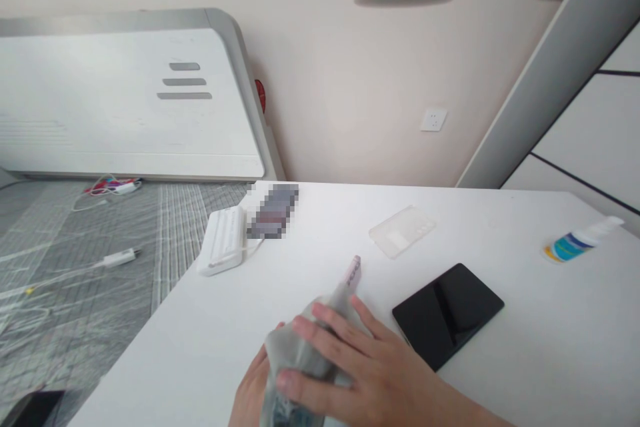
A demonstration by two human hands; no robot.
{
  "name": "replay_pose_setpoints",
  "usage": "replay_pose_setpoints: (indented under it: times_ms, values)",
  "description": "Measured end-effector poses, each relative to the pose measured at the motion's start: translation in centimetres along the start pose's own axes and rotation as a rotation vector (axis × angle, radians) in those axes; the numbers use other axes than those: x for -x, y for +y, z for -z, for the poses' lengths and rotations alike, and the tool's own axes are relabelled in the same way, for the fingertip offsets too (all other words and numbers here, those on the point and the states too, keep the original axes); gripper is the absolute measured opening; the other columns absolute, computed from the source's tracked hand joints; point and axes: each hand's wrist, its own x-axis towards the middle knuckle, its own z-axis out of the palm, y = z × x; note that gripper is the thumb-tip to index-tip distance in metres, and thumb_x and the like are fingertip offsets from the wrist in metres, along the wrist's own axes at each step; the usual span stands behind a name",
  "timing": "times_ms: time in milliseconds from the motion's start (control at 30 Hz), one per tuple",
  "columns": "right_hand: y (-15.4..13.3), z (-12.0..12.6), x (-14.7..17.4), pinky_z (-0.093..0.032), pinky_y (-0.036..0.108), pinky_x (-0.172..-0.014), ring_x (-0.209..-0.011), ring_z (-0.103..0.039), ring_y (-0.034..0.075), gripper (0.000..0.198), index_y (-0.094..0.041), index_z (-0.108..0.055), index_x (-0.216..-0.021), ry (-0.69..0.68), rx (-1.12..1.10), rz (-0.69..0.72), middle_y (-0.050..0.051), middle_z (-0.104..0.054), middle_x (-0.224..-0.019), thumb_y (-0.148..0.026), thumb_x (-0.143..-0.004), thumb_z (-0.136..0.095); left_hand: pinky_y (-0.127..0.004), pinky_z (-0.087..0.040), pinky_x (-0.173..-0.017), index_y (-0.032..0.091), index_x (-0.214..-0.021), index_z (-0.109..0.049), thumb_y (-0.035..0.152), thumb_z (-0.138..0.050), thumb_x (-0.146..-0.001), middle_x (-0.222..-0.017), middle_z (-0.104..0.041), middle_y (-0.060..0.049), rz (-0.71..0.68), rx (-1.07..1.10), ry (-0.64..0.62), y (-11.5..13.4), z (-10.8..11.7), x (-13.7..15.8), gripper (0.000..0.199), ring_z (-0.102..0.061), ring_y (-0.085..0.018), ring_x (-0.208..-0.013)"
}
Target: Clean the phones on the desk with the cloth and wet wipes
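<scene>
A grey cloth is bunched at the front of the white table. My right hand grips it from above, fingers spread over the fabric. My left hand holds the cloth from the left side, with most of its fingers hidden behind it. A dark, blue-patterned surface shows at the cloth's lower edge, too covered to name. Out of the cloth's far end pokes a narrow pinkish strip with dark lettering. Right of my right hand lies a black tablet, screen up.
Farther back on the table are a clear phone case, a white power strip with a cable, and a pixelated item. A spray bottle lies at right. The bed at left has a charger on it.
</scene>
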Motion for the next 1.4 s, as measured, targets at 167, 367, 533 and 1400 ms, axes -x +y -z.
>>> replay_pose_setpoints:
  times_ms: [167, 367, 533, 1400]
  values:
    - [1.4, 1.0, 0.3, -0.033, 0.065, -0.123, -0.162, -0.019, 0.034, 0.081, -0.025, -0.023, -0.168, -0.044, -0.048, -0.322, 0.01, -0.026, -0.174, -0.071, -0.103, -0.04, -0.031, -0.062, -0.099, 0.024, -0.118, -0.069, 0.034, -0.054, -0.102, -0.115, -0.081, -0.004, -0.068, -0.039, -0.097, 1.0, 0.3, -0.8, 0.024, -0.08, -0.02, -0.1]
    - [0.3, 0.4, 0.0, -0.037, 0.062, -0.122, -0.162, -0.015, 0.037, 0.076, -0.031, -0.026, -0.167, 0.004, -0.026, -0.05, 0.006, -0.021, -0.176, -0.067, -0.103, -0.046, -0.029, -0.068, -0.084, 0.026, -0.13, -0.065, 0.036, -0.052, -0.1, -0.111, -0.082, -0.003, -0.083, -0.066, -0.01, -0.2, -0.5, 0.7, 0.034, -0.082, -0.023, -0.093]
    - [1.4, 1.0, 0.2, -0.033, 0.066, -0.123, -0.161, -0.019, 0.034, 0.079, -0.028, -0.023, -0.168, -0.054, -0.029, -0.26, 0.005, -0.025, -0.174, -0.07, -0.103, -0.038, -0.033, -0.063, -0.098, 0.027, -0.126, -0.067, 0.038, -0.052, -0.101, -0.117, -0.081, -0.004, -0.05, -0.039, -0.054, 0.5, -0.4, 0.4, 0.031, -0.081, -0.022, -0.097]
    - [1.3, 1.4, 0.1, -0.034, 0.067, -0.122, -0.16, -0.022, 0.034, 0.07, -0.029, -0.03, -0.166, -0.05, -0.041, -0.338, 0.008, -0.032, -0.172, -0.063, -0.106, -0.043, -0.041, -0.063, -0.1, 0.024, -0.117, -0.065, 0.028, -0.05, -0.101, -0.11, -0.082, -0.006, -0.028, -0.054, -0.111, 1.8, 0.4, -0.4, 0.022, -0.081, -0.023, -0.097]
